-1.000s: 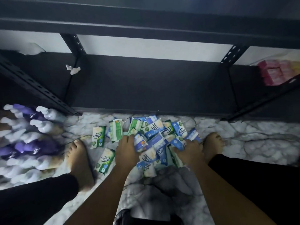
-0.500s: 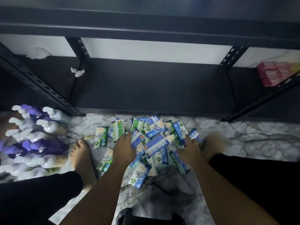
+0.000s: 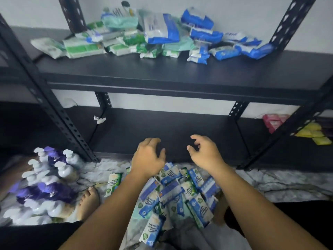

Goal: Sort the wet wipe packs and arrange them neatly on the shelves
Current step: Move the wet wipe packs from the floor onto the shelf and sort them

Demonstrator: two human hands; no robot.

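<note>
Above partly hidden floor packs [image 3: 173, 193]: left hand [image 3: 146, 157], right hand [image 3: 205, 152] loosely curled, seemingly empty.

I see white and purple plastic pump bottles [image 3: 48, 179] bunched on the white marble-patterned floor [image 3: 281, 181], left side. Far right: pink soft packets [image 3: 273, 121], with yellow flat packets [image 3: 314, 132] just beside them. Small crumpled white scrap [image 3: 99, 120], too blurry to identify.

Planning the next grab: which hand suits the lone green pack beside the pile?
Probably left: the green pack lies left of the pile, nearer the empty left hand than the right hand.
</note>
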